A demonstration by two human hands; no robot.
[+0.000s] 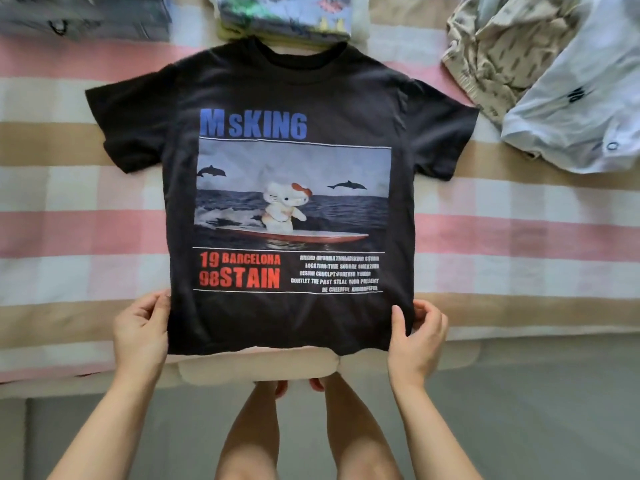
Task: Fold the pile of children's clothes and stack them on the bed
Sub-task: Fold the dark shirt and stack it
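A: Where does the shirt lie from the hands?

B: The black T-shirt (pixel 287 188) is spread print-up on the striped bed cover (pixel 69 230). Its collar is at the far end and its hem at the near edge of the bed, right at the hands. Its long axis runs straight away from the person, with the sleeves out to either side.

A: And the hands themselves?

B: One is at each bottom corner. The left hand (pixel 140 332) pinches the left hem corner. The right hand (pixel 417 337) pinches the right corner, thumb on top of the fabric and fingers tucked behind it. Neither is nearer; they sit level, with the shirt's width between them.

A: So what does the next move turn on?

B: I'd say on the shirt stretching away from both hands. A lengthwise fold would bring one side and its sleeve in across the print. A hem-to-collar fold would carry both corners forward together, kept even.

A: And afterwards?

B: Probably onto the multicoloured stack (pixel 284 15) just beyond the collar. It looks like folded pieces, though that edge is blurred. A dark grey garment (pixel 83 15) lies far left. A beige patterned garment (pixel 498 53) and a white garment (pixel 581 109) lie crumpled at the right, apparently unfolded.
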